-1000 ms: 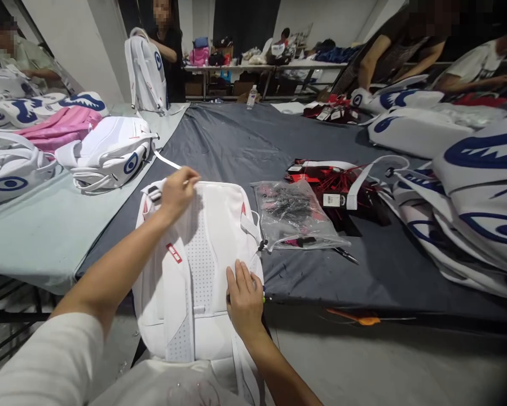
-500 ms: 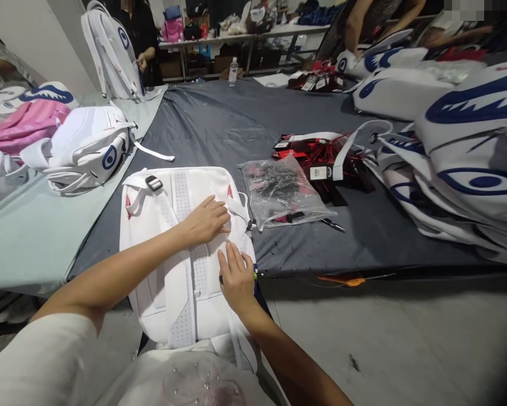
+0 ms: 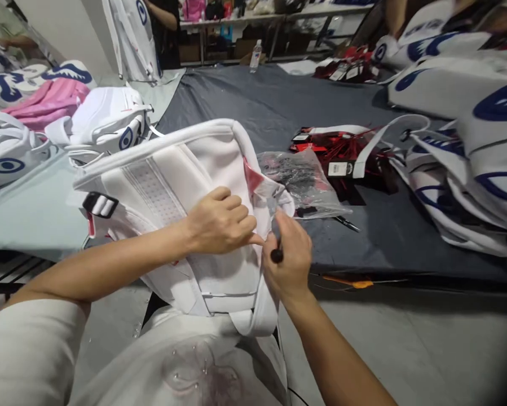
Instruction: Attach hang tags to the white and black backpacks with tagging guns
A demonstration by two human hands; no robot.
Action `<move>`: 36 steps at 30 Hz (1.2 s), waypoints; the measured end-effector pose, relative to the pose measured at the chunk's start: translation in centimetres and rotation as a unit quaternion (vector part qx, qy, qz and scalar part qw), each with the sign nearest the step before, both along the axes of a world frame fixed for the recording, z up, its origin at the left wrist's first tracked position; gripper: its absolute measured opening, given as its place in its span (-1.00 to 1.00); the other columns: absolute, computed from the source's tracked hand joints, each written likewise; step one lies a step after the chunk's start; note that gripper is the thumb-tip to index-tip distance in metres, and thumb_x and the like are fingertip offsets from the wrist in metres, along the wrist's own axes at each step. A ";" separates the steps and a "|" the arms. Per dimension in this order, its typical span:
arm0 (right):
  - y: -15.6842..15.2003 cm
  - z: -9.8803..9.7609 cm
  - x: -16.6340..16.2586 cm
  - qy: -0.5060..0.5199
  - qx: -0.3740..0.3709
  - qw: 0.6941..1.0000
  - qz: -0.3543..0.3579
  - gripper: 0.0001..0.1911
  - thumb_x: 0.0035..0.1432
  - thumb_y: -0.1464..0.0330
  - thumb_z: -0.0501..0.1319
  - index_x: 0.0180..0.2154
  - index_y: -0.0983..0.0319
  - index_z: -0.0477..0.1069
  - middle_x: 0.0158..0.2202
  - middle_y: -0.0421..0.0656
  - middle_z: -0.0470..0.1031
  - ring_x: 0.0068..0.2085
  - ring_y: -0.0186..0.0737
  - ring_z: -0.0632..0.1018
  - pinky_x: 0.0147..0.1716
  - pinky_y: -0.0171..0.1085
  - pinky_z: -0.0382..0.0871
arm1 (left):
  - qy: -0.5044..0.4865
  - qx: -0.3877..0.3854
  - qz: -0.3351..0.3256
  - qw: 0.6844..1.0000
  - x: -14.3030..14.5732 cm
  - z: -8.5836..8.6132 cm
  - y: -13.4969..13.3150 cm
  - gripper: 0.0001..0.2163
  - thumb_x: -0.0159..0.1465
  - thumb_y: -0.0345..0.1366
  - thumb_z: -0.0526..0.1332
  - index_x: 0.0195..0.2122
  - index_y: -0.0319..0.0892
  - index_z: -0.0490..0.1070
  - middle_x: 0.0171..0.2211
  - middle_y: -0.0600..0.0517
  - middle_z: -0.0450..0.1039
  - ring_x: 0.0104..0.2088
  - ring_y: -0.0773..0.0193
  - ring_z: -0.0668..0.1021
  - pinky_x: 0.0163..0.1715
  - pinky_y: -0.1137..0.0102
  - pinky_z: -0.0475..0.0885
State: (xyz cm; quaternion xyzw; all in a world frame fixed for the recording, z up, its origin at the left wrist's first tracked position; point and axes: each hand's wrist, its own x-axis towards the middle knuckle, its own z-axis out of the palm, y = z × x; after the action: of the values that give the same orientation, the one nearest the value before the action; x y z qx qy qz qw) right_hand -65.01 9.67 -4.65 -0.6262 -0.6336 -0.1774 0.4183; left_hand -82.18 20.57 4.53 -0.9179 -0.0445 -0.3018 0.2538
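Note:
A white backpack [image 3: 219, 152] stands tilted at the table's front edge, its back panel and shoulder straps facing me. A black buckle [image 3: 100, 204] sits on its left strap. My left hand [image 3: 223, 221] lies across the panel with curled fingers, its thumb stretched to the backpack's right side, gripping the fabric there. Close beside that thumb, my right hand [image 3: 289, 254] is closed around a slim tool with a black rounded end [image 3: 277, 256]; the rest of the tool is hidden in the fist. Its fingertips meet the strap at the backpack's right edge.
Right of the backpack lie a clear plastic bag [image 3: 299, 180], red and black tags [image 3: 350, 149] and small snips [image 3: 347, 224]. White backpacks [image 3: 490, 146] are piled at right, more [image 3: 109, 121] at left beside a pink one [image 3: 50, 104]. A bottle [image 3: 255, 56] stands farther back; co-workers stand beyond.
The backpack has been tipped up and turned, its right side raised. My left hand has curled from lying flat; my right hand has moved to the right strap. The view has shifted.

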 end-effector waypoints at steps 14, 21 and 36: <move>2.4 -2.9 -0.1 0.066 -0.155 0.985 -0.027 -0.61 0.37 0.14 0.06 -0.03 0.29 0.42 -0.44 -0.11 0.48 -0.33 -0.09 0.46 -0.13 -0.14 0.29 | 0.239 -0.147 -0.005 0.960 1.7 -0.4 6.2 -0.56 0.32 0.15 0.12 -0.37 -0.11 0.54 -0.22 -0.07 0.45 -0.07 0.06 0.36 0.33 -0.11 -0.04; 2.5 -2.3 -0.3 0.065 -0.167 0.984 -0.019 -0.67 0.37 0.17 0.07 -0.06 0.27 0.41 -0.49 -0.16 0.43 -0.35 -0.09 0.44 -0.10 -0.12 0.27 | 0.243 -0.146 0.023 0.959 2.1 0.3 7.8 -0.57 0.30 0.16 0.14 -0.44 -0.09 0.48 -0.23 -0.01 0.37 -0.01 0.06 0.34 0.37 -0.11 -0.15; 2.1 0.7 -0.7 -0.039 -0.076 0.995 -0.055 -0.66 0.33 0.44 0.06 0.10 0.23 0.37 -0.05 0.01 0.50 -0.11 -0.08 0.45 -0.09 -0.15 0.21 | 0.151 -0.058 0.030 0.986 -1.4 -1.2 5.5 -0.90 0.39 -0.30 0.14 -0.25 -0.11 0.42 -0.21 0.05 0.50 -0.12 0.20 0.42 0.29 0.14 0.12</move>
State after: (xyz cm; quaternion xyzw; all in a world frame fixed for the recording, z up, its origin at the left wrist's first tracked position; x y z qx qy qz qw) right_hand -65.75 11.76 -4.00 -0.6826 -0.6259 -0.1751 0.3342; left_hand -83.55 26.11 3.36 -0.9642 -0.0510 -0.1492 0.2133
